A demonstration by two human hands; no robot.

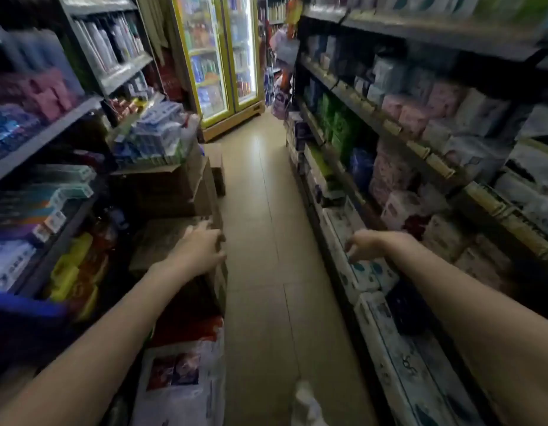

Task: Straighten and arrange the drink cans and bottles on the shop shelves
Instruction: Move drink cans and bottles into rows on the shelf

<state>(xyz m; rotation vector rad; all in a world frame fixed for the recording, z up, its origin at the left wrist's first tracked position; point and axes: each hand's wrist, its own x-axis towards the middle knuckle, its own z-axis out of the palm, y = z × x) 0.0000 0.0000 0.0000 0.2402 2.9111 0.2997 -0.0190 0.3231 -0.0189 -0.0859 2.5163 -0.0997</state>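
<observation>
Two bare forearms reach down a narrow shop aisle. The left hand (202,245) rests with relaxed fingers on a stack of brown cardboard boxes (171,192); beyond, drink bottles stand upright in one yellow-framed glass-door fridge (219,53) — too blurred to count. The right hand (363,245) hangs loosely curled, holding nothing, over white tissue packs (366,273).

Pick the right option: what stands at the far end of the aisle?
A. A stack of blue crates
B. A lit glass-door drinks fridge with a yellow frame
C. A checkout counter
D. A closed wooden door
B: the glass-door fridge glows at the aisle's end, yellow-framed, with drinks inside.
</observation>
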